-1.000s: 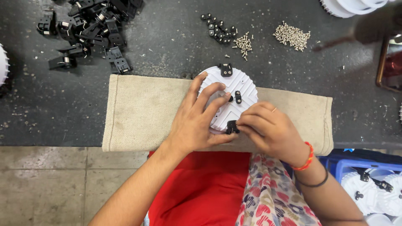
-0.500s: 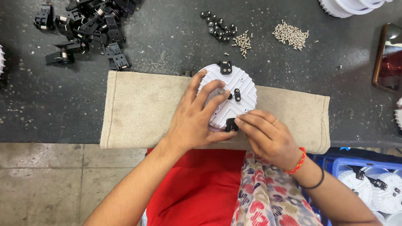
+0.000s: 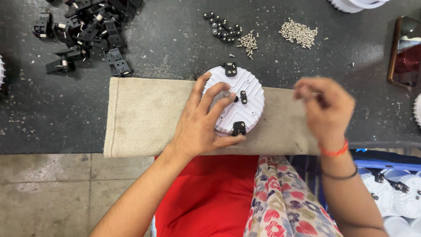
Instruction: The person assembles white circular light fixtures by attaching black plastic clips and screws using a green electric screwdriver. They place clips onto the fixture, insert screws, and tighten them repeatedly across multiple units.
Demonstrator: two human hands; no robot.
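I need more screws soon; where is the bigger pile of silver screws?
In the head view, the bigger screw pile lies on the dark table at upper right, beyond the right hand, right of the smaller screw pile.

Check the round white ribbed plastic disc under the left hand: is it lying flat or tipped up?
Flat. The round white ribbed plastic disc lies face-up on the beige cloth mat, with the left hand pressing down on it.
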